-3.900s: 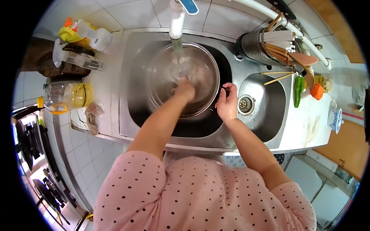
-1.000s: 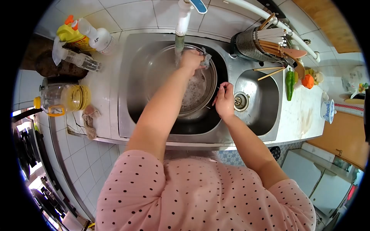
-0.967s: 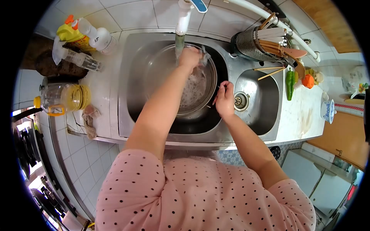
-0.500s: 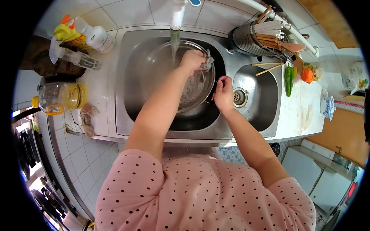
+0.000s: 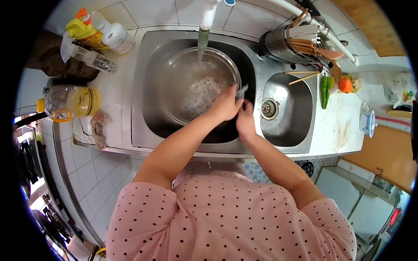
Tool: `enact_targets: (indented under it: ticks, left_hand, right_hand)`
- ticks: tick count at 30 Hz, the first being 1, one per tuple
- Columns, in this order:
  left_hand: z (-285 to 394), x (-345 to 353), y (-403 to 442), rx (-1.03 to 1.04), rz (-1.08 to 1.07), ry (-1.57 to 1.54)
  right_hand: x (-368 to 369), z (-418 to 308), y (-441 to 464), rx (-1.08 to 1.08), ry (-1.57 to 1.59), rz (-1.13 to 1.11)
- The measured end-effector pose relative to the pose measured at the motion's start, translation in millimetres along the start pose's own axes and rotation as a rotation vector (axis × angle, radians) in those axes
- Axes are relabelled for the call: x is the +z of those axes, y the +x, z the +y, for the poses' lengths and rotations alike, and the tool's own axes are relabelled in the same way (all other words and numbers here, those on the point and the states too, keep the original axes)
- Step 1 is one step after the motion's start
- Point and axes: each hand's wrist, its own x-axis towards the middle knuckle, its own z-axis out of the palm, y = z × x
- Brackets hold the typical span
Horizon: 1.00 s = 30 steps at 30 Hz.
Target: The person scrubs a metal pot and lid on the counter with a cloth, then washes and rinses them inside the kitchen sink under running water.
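Observation:
A round metal pot [image 5: 174,111] with foamy water in it sits tilted in the large left sink bowl. Water runs into it from the faucet [image 5: 203,37]. My left hand [image 5: 226,103] is closed on a crumpled grey cloth [image 5: 242,92] at the pot's right rim. Just beside it, my right hand [image 5: 246,122] is closed at the pot's right side. What its fingers hold is hidden.
The small sink bowl [image 5: 294,104] lies to the right, chopsticks [image 5: 301,78] across its back corner. A metal utensil holder [image 5: 278,43] stands behind. At left are spray bottles [image 5: 93,58] and an oil jug [image 5: 65,103]; at right, a green pepper [image 5: 325,90].
My left hand has moved with the cloth from the far rim toward me and to the right. My right hand has shifted slightly nearer to it. More foam shows in the pot.

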Motion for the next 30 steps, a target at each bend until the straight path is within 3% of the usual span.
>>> enact_targets:
  ticks: [3, 6, 8, 10, 12, 13, 14, 16, 18, 21, 23, 25, 26, 28, 30]
  left_hand:
    - [-18, 0, -16, 0.073, -0.194, 0.186]
    - [-35, -18, -31, 0.160, -0.404, 0.253]
    - [-29, -47, -34, 0.175, -0.643, 0.311]
    - [-37, -77, -30, 0.039, -0.961, 0.482]
    - [-92, -86, -27, 0.023, -1.035, 0.664]
    - [-133, -86, -26, -0.217, -0.742, 0.703]
    - [-162, -85, -24, -0.445, -0.440, 0.726]
    - [-159, -89, -14, -0.235, -0.194, 1.035]
    - [-151, -77, -9, -0.121, -0.315, 1.117]
    - [-117, -25, 4, -0.129, -1.020, 0.863]
    - [-89, 0, 22, -0.239, -0.659, 0.422]
    - [-98, 19, 51, -0.170, -0.070, -0.128]
    - [-62, 4, 53, -0.233, 0.220, -0.264]
    - [-65, -5, 81, -0.227, 0.486, -0.547]
    - [-76, -17, 106, -0.255, 0.706, -0.467]
  right_hand:
    - [2, 8, -18, 0.513, 0.220, -0.364]
    - [-3, -3, -7, 0.586, 0.087, -0.420]
    - [0, 9, 13, 0.442, 0.124, -0.164]
    - [-2, 5, 37, 0.217, -0.014, -0.192]
    - [5, -3, 57, 0.138, -0.195, -0.253]
    - [10, -4, 66, 0.096, -0.284, -0.284]
    - [13, -2, 72, 0.186, -0.272, -0.293]
    - [17, 2, 81, 0.366, -0.251, -0.309]
    - [17, 2, 81, 0.391, -0.244, -0.313]
    - [21, 1, 82, 0.374, -0.269, -0.318]
    - [21, 20, 88, 0.304, -0.326, -0.293]
    - [19, 21, 90, 0.166, -0.445, -0.301]
    - [18, 22, 90, 0.097, -0.501, -0.303]
    - [19, 24, 89, 0.083, -0.519, -0.274]
    - [21, 22, 89, 0.074, -0.536, -0.246]
